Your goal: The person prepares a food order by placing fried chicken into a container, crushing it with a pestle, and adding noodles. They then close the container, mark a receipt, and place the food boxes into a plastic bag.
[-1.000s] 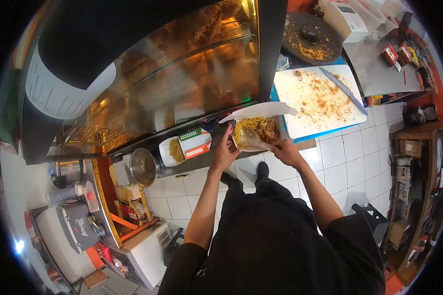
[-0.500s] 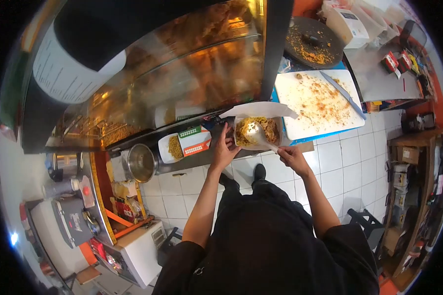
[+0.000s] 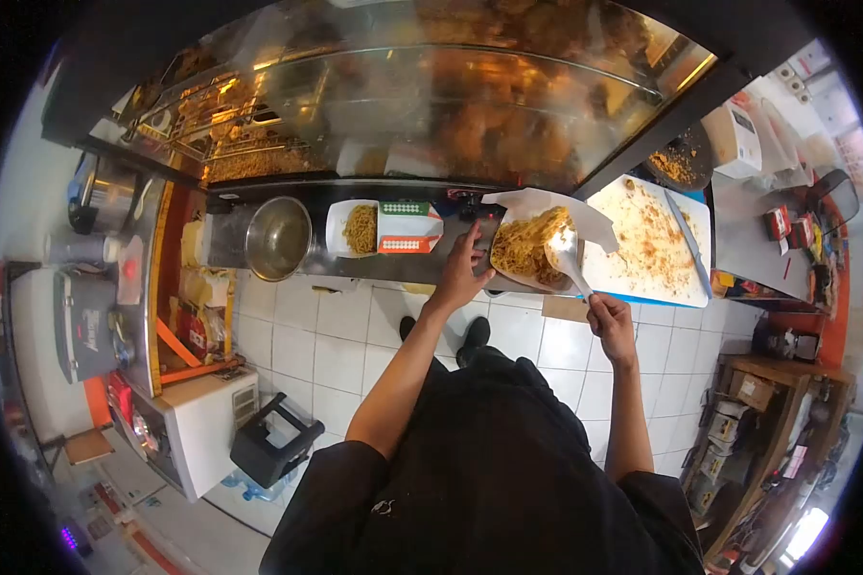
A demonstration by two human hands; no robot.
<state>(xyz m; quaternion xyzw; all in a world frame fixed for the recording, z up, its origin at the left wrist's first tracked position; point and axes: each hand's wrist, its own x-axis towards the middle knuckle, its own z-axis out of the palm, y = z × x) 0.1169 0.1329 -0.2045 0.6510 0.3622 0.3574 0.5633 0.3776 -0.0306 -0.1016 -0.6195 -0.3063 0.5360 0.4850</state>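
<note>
Fingers of right hand around spoon; left hand gripping noodle box.

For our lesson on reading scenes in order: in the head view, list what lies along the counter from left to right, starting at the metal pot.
Metal pot → small dish of noodles → red-and-green carton → left hand → open box of noodles → spoon → white cutting board → knife.
</note>
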